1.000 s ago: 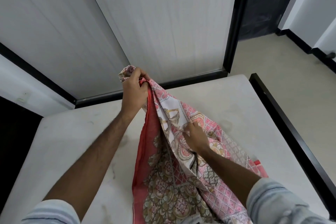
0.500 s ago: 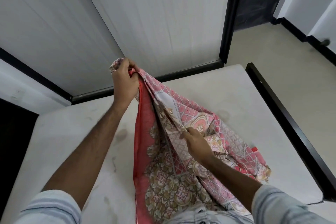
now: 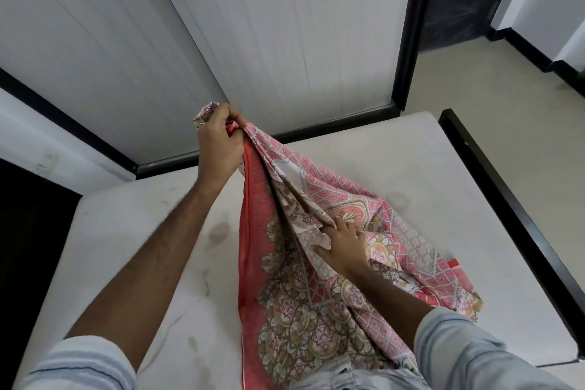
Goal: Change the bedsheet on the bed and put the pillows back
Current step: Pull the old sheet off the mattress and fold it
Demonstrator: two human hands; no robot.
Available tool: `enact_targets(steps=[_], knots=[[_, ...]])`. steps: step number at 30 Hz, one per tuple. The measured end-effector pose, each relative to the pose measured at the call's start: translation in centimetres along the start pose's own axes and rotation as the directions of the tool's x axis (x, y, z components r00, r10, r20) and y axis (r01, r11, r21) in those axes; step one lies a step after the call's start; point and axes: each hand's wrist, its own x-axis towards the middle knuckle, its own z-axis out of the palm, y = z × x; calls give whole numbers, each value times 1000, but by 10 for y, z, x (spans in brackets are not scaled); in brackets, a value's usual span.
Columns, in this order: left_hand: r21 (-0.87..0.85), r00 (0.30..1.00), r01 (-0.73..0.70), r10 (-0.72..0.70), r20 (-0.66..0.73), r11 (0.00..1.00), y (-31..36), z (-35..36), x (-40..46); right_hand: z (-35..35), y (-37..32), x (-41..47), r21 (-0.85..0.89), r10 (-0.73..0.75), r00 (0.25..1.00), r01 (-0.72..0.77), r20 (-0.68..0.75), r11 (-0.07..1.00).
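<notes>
A pink and red patterned bedsheet [image 3: 323, 301] hangs bunched over the bare white mattress [image 3: 133, 247]. My left hand [image 3: 218, 146] grips one gathered end of it and holds that end up high. Lower down, my right hand [image 3: 343, 244] lies on the folds near the sheet's middle, its fingertips pinching a crease. The rest of the sheet drapes toward me and spreads to the right onto the mattress. No pillows are in view.
A black bed frame [image 3: 519, 231] runs along the mattress's right side. White wall panels [image 3: 285, 25] with a black baseboard stand behind the bed. Beige floor [image 3: 506, 79] lies to the right, and a dark gap shows at the far left.
My right hand has slid a little further down and right along the folds. My left hand still holds the gathered end up.
</notes>
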Motion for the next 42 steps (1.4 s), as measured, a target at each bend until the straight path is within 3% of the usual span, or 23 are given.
enact_targets(steps=[6, 13, 17, 20, 24, 26, 29, 35, 42], knots=[[8, 1000, -2, 2, 4, 1000, -6, -2, 1, 11, -6, -6, -46, -46, 998, 48, 32, 998], [8, 1000, 2, -2, -28, 1000, -17, -5, 2, 8, 20, -29, -236, -274, 949, 233, -155, 943], [12, 1000, 0, 1, -24, 1000, -19, -6, 4, -3, 29, -44, -206, -303, 930, 260, -210, 943], [17, 998, 8, -7, -56, 1000, -23, -11, 12, -21, 39, -60, -120, -225, 935, 199, -274, 973], [30, 997, -4, 6, -72, 1000, -23, -14, 24, -75, 54, -67, 54, -73, 924, 100, -376, 994], [30, 997, -7, 9, -75, 1000, -20, -13, 31, -116, 64, -60, 56, -33, 893, 65, -449, 996], [51, 997, 0, 4, -83, 999, -22, -13, 47, -185, 77, -43, 1, -72, 815, 88, -575, 996], [-3, 996, 31, -31, -81, 1000, -17, -13, 64, -294, 75, -14, 104, -158, 780, 274, -605, 956], [-15, 998, 11, -11, -60, 1000, -21, -15, 51, -325, 65, -15, 127, -164, 757, 310, -633, 942]])
